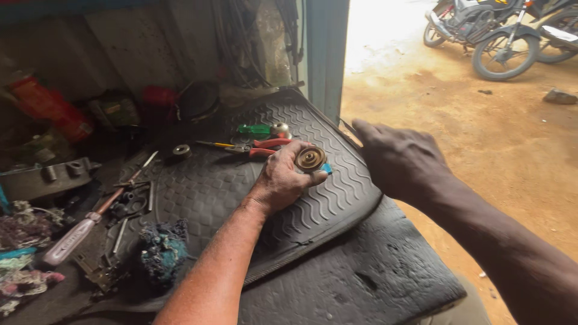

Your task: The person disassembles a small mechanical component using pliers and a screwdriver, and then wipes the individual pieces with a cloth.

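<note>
The left hand (pixel 282 180) rests over a black rubber mat with a wavy ribbed pattern (pixel 337 198) that covers the worktop, and its fingers (pixel 295 157) are curled and pinched around a round, brass-coloured metal disc with concentric rings (pixel 310 159); a small blue piece shows just beside the disc at the fingertips. The right hand (pixel 397 159) hovers near the mat's right edge, back upward, fingers loosely together and bent slightly down, holding nothing. Just behind the left hand lie red-handled pliers (pixel 265 147), and beside them a green-handled tool (pixel 254 129) touching a small shiny metal cup (pixel 279 128). A small dark ring-shaped part (pixel 181 150) sits further left on the mat. At the left of the worktop lies a screwdriver with a pale translucent handle (pixel 72 239), near a bundle of dark blue-green rag (pixel 162 250). Beyond the doorway, parked motorcycles (pixel 500 36) stand on the sandy ground.
</note>
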